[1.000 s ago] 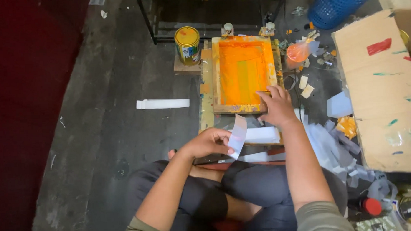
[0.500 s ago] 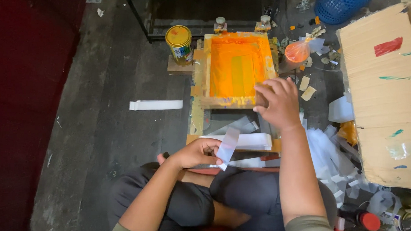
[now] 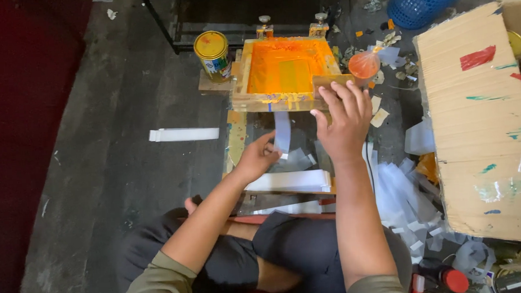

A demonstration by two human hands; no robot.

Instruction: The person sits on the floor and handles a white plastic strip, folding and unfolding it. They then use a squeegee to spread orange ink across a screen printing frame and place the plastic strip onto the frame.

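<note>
I sit cross-legged on the floor before a wooden screen-printing frame (image 3: 239, 78) whose mesh is covered in orange ink. My right hand (image 3: 341, 119) grips the frame's near right corner and holds it tilted up. My left hand (image 3: 259, 156) reaches under the raised frame and pinches a white paper strip (image 3: 282, 130) over the glass printing base (image 3: 301, 145). A stack of white strips (image 3: 290, 181) lies just in front of my left wrist.
A yellow-lidded paint can (image 3: 211, 48) stands left of the frame. A single white strip (image 3: 184, 134) lies on the dark floor at left. A paint-marked cardboard sheet (image 3: 479, 121), scattered white scraps (image 3: 400, 188), an orange plastic bag (image 3: 364, 64) and a blue basket (image 3: 420, 2) crowd the right.
My right hand has lifted the frame's near edge off the base. My left hand has carried the white strip forward from my lap to under the frame.
</note>
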